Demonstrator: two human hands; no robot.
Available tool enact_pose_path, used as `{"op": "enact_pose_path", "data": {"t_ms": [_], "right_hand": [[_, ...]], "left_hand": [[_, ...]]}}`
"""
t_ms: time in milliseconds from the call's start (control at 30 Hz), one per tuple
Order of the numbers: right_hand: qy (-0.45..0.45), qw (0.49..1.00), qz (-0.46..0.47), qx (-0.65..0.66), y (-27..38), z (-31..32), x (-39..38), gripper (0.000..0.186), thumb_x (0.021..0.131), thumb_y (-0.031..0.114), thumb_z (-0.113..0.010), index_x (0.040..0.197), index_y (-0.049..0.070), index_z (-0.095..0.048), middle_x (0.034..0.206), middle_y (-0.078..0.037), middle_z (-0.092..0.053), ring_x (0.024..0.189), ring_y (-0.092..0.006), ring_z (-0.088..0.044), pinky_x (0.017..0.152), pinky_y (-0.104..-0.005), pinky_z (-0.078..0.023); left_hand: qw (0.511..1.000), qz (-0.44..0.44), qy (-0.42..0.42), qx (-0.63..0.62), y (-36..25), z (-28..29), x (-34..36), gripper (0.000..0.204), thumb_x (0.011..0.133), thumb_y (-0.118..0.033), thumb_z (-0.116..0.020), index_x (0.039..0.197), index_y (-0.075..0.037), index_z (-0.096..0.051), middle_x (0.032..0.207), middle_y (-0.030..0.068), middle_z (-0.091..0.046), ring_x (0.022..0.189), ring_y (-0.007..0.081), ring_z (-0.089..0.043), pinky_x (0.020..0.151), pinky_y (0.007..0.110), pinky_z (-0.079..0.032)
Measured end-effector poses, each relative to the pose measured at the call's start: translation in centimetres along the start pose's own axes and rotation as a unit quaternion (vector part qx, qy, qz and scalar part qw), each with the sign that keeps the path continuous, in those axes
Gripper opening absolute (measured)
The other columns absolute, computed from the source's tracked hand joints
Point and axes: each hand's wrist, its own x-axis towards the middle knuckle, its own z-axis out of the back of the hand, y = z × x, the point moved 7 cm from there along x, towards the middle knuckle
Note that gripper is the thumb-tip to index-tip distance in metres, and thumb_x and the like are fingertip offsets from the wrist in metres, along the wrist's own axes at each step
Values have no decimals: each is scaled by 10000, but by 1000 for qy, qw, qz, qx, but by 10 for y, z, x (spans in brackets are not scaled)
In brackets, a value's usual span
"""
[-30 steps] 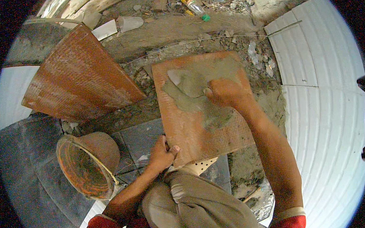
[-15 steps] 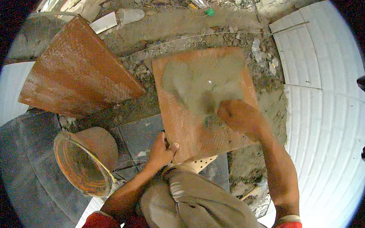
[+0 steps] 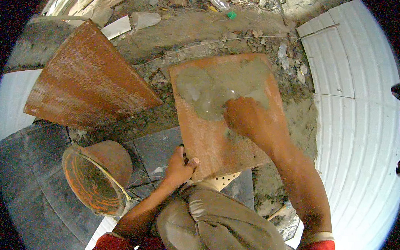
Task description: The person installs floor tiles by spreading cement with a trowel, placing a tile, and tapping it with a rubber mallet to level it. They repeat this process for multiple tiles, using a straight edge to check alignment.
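Observation:
A reddish-brown tile point(image 3: 210, 153) lies in front of me with its back facing up. Wet grey mortar point(image 3: 196, 91) is spread over its far half in an uneven layer. My left hand point(image 3: 179, 168) grips the tile's near left edge, thumb on top. Over the middle of the tile, at the near side of the mortar, my right hand point(image 3: 249, 120) is closed in a fist. Whatever it holds is hidden beneath the hand and mortar. My knee in brown trousers point(image 3: 222, 218) is just below the tile's near edge.
Another reddish tile point(image 3: 91, 80) leans at the far left. Below it a mortar-stained bucket point(image 3: 110, 158) lies tipped on dark floor tiles point(image 3: 158, 142). White ribbed panels point(image 3: 364, 104) line the right. A string point(image 3: 214, 42) crosses the rubble beyond, near a plastic bottle point(image 3: 216, 1).
My right hand has moved a little left and away from me across the mortar, which looks more worked in the middle. My left hand keeps its grip on the tile.

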Motion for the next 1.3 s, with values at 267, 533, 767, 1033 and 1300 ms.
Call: {"op": "enact_pose_path", "data": {"t_ms": [267,533,767,1033,1300], "right_hand": [[-130,988,47,-65,4,13,-15,180,909,186,-571,932,49,-686,823,-180,-711,778,-346,-698,744,-481,-586],[-278,960,10,-27,-93,18,-11,283,917,245,-584,879,-12,-698,885,-187,-731,984,-358,-691,945,-507,-523],[-35,972,-201,114,-142,5,-61,399,985,305,-519,840,-17,-703,809,-266,-702,809,-484,-693,773,-572,-553],[-118,985,-126,13,-143,25,-25,418,967,311,-499,850,-40,-694,846,-302,-690,803,-473,-695,760,-558,-550],[119,953,-160,230,-182,-4,-84,386,980,364,-491,910,13,-639,719,-124,-628,590,-270,-653,517,-433,-547]], "left_hand": [[997,63,23,-31,-13,3,-10,407,893,-242,-755,1160,-30,-534,1041,138,-672,976,262,-664,880,415,-534],[996,5,-3,-88,-14,1,-6,401,905,-174,-731,1193,7,-520,973,159,-713,808,246,-702,719,392,-556],[994,43,24,-95,-16,3,-9,383,905,-171,-724,1187,2,-530,994,150,-705,849,217,-686,745,365,-544],[991,32,20,-128,1,-3,-4,390,900,-163,-731,1192,1,-530,1008,130,-692,894,217,-681,783,363,-545],[988,16,47,-143,2,-4,-4,519,940,-199,-711,1352,7,-472,1232,176,-655,1126,284,-634,978,412,-514]]}}
